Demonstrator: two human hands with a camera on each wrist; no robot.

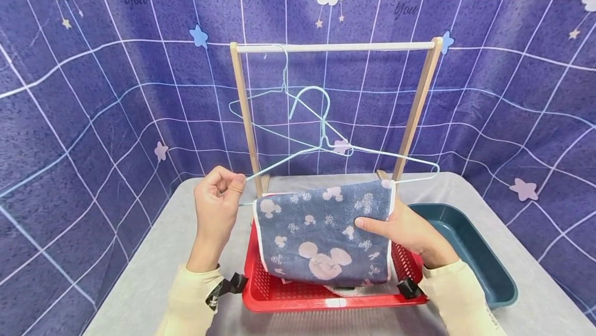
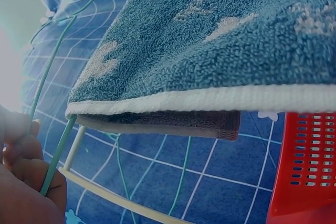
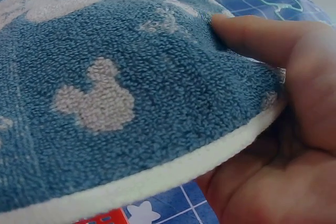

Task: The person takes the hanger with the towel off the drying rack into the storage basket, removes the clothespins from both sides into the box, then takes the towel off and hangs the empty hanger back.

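Note:
A blue towel point(image 1: 326, 232) with pale mouse-head patterns and white edging hangs folded over the lower bar of a light green wire hanger point(image 1: 284, 160). My left hand point(image 1: 216, 201) grips the hanger's left end, and in the left wrist view its fingers point(image 2: 31, 166) curl round the wire. With my right hand point(image 1: 414, 232) I hold the towel's right edge, the thumb on its front and the other fingers behind, as the right wrist view shows. The hanger's hook points up. The towel's back layer is mostly hidden.
Below the towel stands a red perforated basket point(image 1: 335, 303) with some cloth in it. A teal tub point(image 1: 505, 284) is at the right. Behind, a second hanger point(image 1: 285, 74) hangs from the white rail point(image 1: 335, 47) of a wooden-legged rack.

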